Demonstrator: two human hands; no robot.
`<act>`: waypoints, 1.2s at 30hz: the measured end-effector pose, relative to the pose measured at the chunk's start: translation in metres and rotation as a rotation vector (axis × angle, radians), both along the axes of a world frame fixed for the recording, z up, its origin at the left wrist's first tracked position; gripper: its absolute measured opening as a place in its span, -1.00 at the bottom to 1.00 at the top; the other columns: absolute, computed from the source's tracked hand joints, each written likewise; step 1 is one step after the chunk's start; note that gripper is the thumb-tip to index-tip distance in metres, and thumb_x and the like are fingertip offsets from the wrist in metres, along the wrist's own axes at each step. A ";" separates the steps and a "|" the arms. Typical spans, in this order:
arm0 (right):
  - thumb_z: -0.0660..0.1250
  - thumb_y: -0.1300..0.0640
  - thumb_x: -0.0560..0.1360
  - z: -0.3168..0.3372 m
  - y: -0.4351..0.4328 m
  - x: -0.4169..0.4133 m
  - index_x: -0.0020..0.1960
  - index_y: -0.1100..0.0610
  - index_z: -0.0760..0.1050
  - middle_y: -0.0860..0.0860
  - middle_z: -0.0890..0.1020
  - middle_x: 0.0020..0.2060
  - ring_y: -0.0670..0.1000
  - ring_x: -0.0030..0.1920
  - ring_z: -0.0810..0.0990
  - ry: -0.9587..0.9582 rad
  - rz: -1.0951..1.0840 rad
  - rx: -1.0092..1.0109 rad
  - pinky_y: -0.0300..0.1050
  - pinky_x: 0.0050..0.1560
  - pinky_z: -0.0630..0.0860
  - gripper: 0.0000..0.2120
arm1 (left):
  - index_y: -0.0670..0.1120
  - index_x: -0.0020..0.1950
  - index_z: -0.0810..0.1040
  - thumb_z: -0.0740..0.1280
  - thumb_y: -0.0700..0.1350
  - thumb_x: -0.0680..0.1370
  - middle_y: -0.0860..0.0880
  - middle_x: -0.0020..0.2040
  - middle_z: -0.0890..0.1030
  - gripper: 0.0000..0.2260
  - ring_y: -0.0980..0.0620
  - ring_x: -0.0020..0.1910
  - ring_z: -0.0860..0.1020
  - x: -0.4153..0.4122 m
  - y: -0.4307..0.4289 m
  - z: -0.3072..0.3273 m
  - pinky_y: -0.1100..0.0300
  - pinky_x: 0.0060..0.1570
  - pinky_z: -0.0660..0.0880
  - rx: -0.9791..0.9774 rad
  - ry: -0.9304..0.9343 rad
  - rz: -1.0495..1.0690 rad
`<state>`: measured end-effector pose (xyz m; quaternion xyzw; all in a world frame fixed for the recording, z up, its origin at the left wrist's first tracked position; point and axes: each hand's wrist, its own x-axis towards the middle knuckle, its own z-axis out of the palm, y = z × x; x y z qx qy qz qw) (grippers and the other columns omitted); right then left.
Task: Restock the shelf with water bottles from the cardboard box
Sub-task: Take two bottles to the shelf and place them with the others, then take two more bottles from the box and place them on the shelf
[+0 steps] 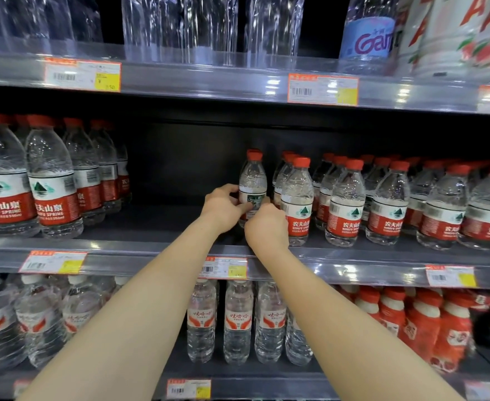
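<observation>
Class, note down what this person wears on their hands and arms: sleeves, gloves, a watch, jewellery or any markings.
Nothing is worn. The left hand and right hand have no gloves, and no rings show on the visible fingers. The left forearm and right forearm are bare down to the picture's bottom edge: no sleeve, watch, bracelet or marking is in view.

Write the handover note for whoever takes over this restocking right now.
Left hand: fingers curled round the held bottle from its left.
Right hand: grips the same bottle lower down, from its right.
The bottle is upright over the middle shelf, beside the right-hand rows; its base is hidden.
Done: both side groups stocked.
Left: fill the dark gap up to the left-hand bottles. Cardboard box not in view.
</observation>
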<state>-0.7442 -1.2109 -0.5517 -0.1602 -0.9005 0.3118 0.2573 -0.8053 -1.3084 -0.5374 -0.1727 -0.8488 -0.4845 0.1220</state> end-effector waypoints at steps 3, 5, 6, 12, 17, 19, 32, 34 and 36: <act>0.38 0.16 0.54 0.000 -0.001 0.001 0.47 0.23 0.32 0.22 0.60 0.19 0.23 0.20 0.60 -0.016 0.001 0.012 0.07 0.11 0.60 -0.46 | -0.01 0.52 0.44 0.51 -0.02 0.55 -0.09 0.24 0.66 -0.44 0.06 0.08 0.55 0.002 0.000 0.000 0.19 0.10 0.45 -0.003 -0.015 -0.001; 0.38 0.15 0.54 0.001 -0.003 0.003 0.48 0.26 0.29 0.22 0.61 0.19 0.23 0.19 0.61 -0.015 0.016 0.018 0.05 0.10 0.60 -0.43 | -0.02 0.54 0.43 0.52 -0.01 0.55 -0.07 0.21 0.67 -0.42 0.05 0.12 0.58 0.005 -0.001 0.002 0.21 0.10 0.44 -0.005 -0.030 -0.002; 0.36 0.16 0.54 0.002 -0.004 0.005 0.46 0.29 0.31 0.22 0.62 0.17 0.23 0.18 0.62 0.001 0.028 0.012 0.04 0.08 0.60 -0.46 | -0.02 0.54 0.42 0.52 0.00 0.55 -0.05 0.16 0.68 -0.41 0.04 0.12 0.59 0.007 -0.002 0.003 0.21 0.09 0.43 -0.013 -0.038 0.000; 0.27 0.13 0.56 0.006 -0.005 0.028 0.15 0.22 0.52 0.20 0.65 0.02 0.24 0.03 0.65 0.088 0.137 0.064 0.01 -0.05 0.59 -0.77 | -0.04 0.55 0.38 0.38 0.14 0.60 -0.13 0.26 0.63 -0.43 -0.08 0.16 0.60 0.030 -0.022 0.007 0.04 0.18 0.56 -0.277 0.033 0.107; 0.32 0.09 0.56 -0.003 0.009 0.045 0.29 0.14 0.54 0.12 0.68 0.08 0.17 0.07 0.64 0.155 0.297 0.124 -0.05 0.02 0.57 -0.68 | 0.00 0.56 0.35 0.28 0.13 0.63 -0.15 0.30 0.61 -0.48 -0.20 0.20 0.62 0.068 -0.047 0.007 -0.07 0.16 0.59 -0.581 0.169 0.228; 0.33 0.04 0.54 -0.007 0.016 0.044 0.29 0.09 0.56 0.09 0.70 0.08 0.15 0.07 0.65 0.166 0.344 0.154 0.01 0.08 0.60 -0.66 | 0.01 0.56 0.36 0.25 0.13 0.64 -0.14 0.26 0.64 -0.50 -0.20 0.16 0.63 0.077 -0.053 0.003 -0.03 0.11 0.57 -0.653 0.190 0.236; 0.23 0.20 0.59 0.010 0.015 0.076 0.50 0.14 0.41 0.10 0.63 0.28 0.10 0.21 0.63 0.055 0.466 0.100 0.01 0.19 0.56 -0.53 | -0.08 0.44 0.54 0.21 0.06 0.62 -0.15 0.13 0.70 -0.56 -0.22 0.14 0.62 0.091 -0.076 0.017 -0.15 0.44 0.34 -0.999 0.244 0.262; 0.23 0.20 0.60 0.032 0.027 0.103 0.51 0.10 0.41 0.06 0.64 0.26 0.10 0.15 0.64 0.002 0.460 0.071 0.01 0.12 0.58 -0.53 | -0.11 0.48 0.50 0.24 0.06 0.60 -0.16 0.25 0.66 -0.52 -0.24 0.22 0.60 0.110 -0.071 0.038 -0.18 0.47 0.30 -1.040 0.206 0.211; 0.22 0.17 0.61 0.053 0.039 0.131 0.50 0.06 0.41 0.06 0.65 0.23 0.14 0.13 0.63 -0.100 0.447 0.085 0.01 0.03 0.56 -0.55 | -0.10 0.53 0.45 0.22 0.08 0.59 -0.16 0.36 0.61 -0.47 -0.23 0.29 0.56 0.127 -0.064 0.056 -0.17 0.50 0.27 -1.103 0.173 0.157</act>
